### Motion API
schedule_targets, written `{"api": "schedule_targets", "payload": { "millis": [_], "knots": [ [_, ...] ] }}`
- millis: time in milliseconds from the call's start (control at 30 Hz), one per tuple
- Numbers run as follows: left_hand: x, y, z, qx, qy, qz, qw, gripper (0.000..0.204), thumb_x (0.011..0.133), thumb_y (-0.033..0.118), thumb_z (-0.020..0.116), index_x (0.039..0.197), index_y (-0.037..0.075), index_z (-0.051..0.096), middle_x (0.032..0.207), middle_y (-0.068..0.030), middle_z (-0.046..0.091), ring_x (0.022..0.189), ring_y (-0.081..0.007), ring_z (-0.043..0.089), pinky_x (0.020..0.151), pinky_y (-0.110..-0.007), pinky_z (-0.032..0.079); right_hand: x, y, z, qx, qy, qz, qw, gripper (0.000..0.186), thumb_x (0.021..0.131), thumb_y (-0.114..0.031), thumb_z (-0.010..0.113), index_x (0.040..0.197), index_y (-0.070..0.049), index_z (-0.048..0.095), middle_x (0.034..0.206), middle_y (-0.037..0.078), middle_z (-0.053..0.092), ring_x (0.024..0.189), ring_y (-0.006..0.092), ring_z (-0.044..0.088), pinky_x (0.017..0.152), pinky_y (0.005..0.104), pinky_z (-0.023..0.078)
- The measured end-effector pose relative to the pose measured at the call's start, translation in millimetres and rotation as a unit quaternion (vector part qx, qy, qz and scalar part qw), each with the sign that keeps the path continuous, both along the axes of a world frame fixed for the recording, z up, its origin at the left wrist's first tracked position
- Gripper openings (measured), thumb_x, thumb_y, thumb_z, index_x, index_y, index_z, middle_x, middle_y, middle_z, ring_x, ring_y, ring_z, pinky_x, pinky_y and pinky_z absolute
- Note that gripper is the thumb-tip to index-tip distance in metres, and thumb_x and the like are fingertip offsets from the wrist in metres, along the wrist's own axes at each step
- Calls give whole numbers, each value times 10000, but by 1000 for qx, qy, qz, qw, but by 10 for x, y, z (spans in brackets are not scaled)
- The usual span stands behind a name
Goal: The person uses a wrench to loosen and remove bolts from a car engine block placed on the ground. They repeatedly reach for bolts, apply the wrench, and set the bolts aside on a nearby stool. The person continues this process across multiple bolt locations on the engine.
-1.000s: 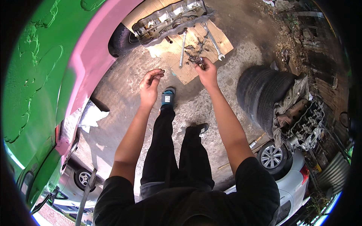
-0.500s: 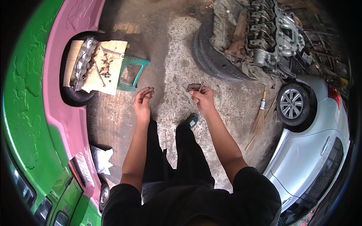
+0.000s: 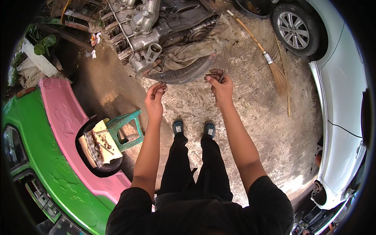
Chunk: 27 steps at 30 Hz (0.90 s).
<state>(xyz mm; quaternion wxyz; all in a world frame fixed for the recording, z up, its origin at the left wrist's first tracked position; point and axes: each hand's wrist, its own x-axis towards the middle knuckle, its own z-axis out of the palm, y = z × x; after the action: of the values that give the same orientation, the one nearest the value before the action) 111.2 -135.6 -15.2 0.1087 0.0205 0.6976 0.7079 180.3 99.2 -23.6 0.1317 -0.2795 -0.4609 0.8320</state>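
Observation:
My right hand (image 3: 222, 87), its fingers dark with grease, is closed on a small wrench (image 3: 224, 72). The wrench's ring end shows above the fingers, and the rest is mostly hidden in the hand. My left hand (image 3: 155, 96) is raised at about the same height, with fingers loosely bent and nothing visible in it. Beyond both hands, a greasy engine (image 3: 150, 33) lies over a tire (image 3: 184, 72), with a dirty cloth (image 3: 192, 53) between them. Both hands appear apart from the engine.
At left, a green stool (image 3: 131, 124) stands beside a pink and green vehicle (image 3: 64, 113). Near it, cardboard (image 3: 113, 150) carries a metal cover (image 3: 93, 147) and several small parts. A broom (image 3: 276, 74) lies at right, near a silver car (image 3: 338, 98).
My view has turned right, so the engine now lies straight ahead and the stool sits lower left. My feet now stand side by side. The wrench stays in my right hand.

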Motion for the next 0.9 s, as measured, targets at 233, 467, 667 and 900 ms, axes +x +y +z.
{"api": "schedule_targets", "payload": {
  "millis": [233,467,667,900],
  "knots": [
    [-566,340,-33,-26,40,-91,995,442,881,-47,510,1318,-37,444,1243,-149,568,1134,-213,549,968,-314,432,-764,-367,-166,18,2,-20,1000,238,792,-61,752,995,36,672,847,49,670,703,81,579,616,201,433],
    [-842,438,-8,-77,17,-154,985,564,887,0,529,1417,-14,339,1352,-136,472,1212,-208,482,971,-313,416,-1344,-693,-168,4,98,-72,993,236,811,-50,734,1007,58,659,915,81,690,842,108,628,715,245,492],
    [-952,437,-143,-46,77,-97,991,270,908,82,589,1156,-22,564,1103,-92,617,983,-172,566,858,-301,442,-1549,-705,-80,261,-22,-12,965,152,804,-41,721,934,32,687,844,81,713,755,110,654,660,257,505],
    [-932,315,-196,-108,98,-137,980,461,918,49,511,1348,-68,396,1354,-184,475,1219,-254,477,1045,-337,337,-1618,-837,-27,310,-3,-82,947,128,781,-26,721,903,5,700,827,113,708,710,145,665,630,266,507]
  ]
}}
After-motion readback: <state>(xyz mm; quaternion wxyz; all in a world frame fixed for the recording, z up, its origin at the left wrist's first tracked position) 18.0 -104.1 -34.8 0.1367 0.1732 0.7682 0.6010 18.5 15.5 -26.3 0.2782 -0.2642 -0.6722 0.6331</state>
